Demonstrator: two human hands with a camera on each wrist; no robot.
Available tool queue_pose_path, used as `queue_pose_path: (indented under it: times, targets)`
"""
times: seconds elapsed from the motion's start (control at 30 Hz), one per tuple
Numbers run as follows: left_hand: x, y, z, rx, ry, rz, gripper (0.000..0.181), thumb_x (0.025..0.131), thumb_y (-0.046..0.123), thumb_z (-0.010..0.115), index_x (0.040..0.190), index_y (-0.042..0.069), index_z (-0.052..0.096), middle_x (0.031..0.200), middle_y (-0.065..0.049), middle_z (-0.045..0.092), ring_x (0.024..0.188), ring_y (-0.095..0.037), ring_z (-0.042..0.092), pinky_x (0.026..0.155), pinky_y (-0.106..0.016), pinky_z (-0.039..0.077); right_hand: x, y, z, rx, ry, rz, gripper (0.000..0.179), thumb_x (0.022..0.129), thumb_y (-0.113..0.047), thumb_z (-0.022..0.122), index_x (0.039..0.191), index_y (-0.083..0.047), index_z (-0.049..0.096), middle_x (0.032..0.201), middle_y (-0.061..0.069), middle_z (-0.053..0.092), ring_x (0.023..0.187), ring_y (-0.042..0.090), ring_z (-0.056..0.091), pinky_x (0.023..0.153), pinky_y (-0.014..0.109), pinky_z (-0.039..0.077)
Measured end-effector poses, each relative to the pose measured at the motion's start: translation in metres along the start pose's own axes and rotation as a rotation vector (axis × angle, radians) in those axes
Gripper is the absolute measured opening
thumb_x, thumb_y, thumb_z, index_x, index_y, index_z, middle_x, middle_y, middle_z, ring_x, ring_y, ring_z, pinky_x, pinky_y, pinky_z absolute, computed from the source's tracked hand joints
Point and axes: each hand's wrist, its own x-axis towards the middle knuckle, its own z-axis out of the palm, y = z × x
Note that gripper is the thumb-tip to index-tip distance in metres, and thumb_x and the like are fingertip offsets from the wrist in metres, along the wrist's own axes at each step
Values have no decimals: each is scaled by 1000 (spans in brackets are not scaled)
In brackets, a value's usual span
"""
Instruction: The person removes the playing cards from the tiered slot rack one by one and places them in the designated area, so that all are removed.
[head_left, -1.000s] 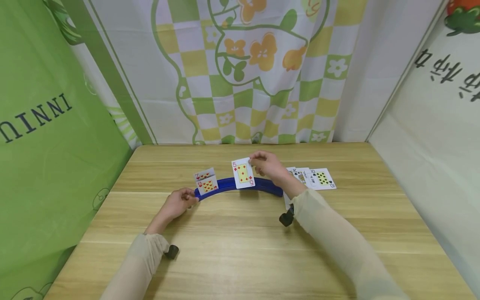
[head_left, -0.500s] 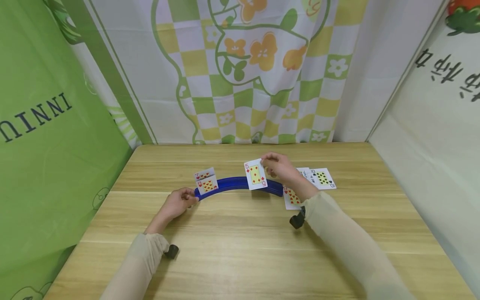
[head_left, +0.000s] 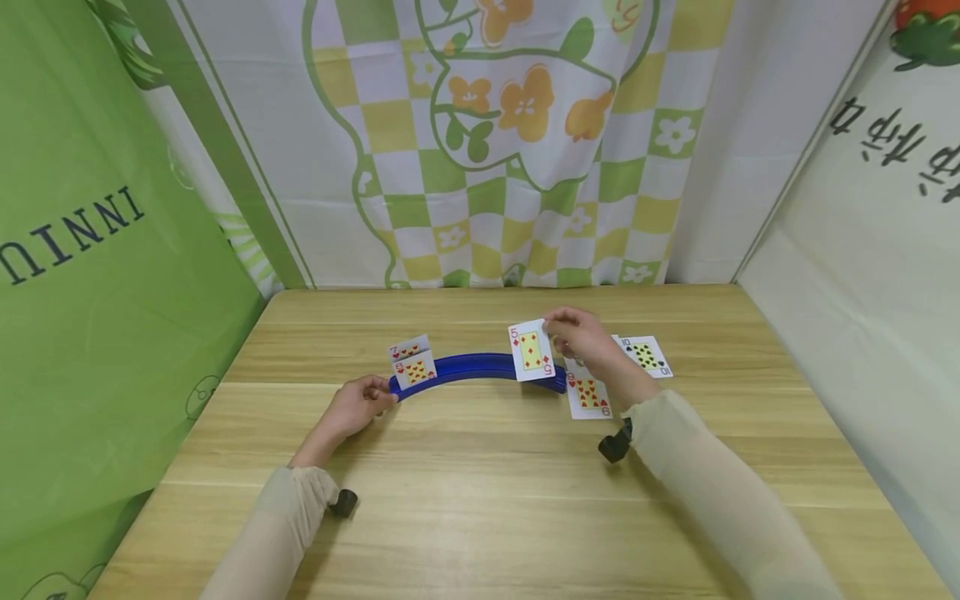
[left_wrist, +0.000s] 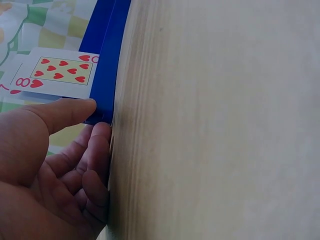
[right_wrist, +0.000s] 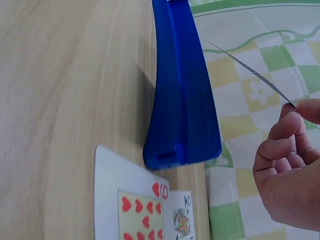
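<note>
A curved blue playing card holder (head_left: 472,365) lies on the wooden table. My left hand (head_left: 362,408) grips its left end, thumb on the front edge and fingertips beneath in the left wrist view. The eight of hearts (left_wrist: 62,71) stands in the holder near that end, and the seven of hearts (head_left: 408,347) stands behind it. Between thumb and fingers, my right hand (head_left: 588,337) pinches the five of diamonds (head_left: 531,350) by its upper right corner. This card is raised above the holder's right part, face toward me; the right wrist view shows it edge-on (right_wrist: 252,72).
Right of the holder, the nine of hearts (head_left: 589,397) lies face up on the table (head_left: 480,500), close to the holder's end. The ten of spades (head_left: 647,357) lies farther right. A face card (right_wrist: 183,222) is partly covered. A patterned curtain (head_left: 525,208) hangs behind the table.
My right hand has moved to the right with the five of diamonds, from over the holder's middle to near its right end. The left hand and the two standing cards stayed put.
</note>
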Motion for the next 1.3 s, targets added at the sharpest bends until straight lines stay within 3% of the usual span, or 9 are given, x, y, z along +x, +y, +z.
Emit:
queue_pose_path:
  times: [0.47, 1.3]
  targets:
    - [-1, 0, -1, 16, -7, 10, 27, 92, 20, 70, 112, 2, 65, 88, -7, 69, 70, -13, 57, 60, -25, 44, -9, 5, -22, -21, 49, 53, 32, 101, -20, 54, 128, -1, 53, 100, 1, 53, 76, 12, 52, 70, 27, 47]
    - [0, -1, -1, 16, -12, -10, 27, 91, 21, 70, 111, 3, 66, 87, -5, 66, 71, -14, 55, 62, -25, 44, -30, 24, -56, -78, 89, 70, 40, 103, -19, 51, 134, 5, 48, 91, -2, 55, 75, 9, 53, 62, 21, 43]
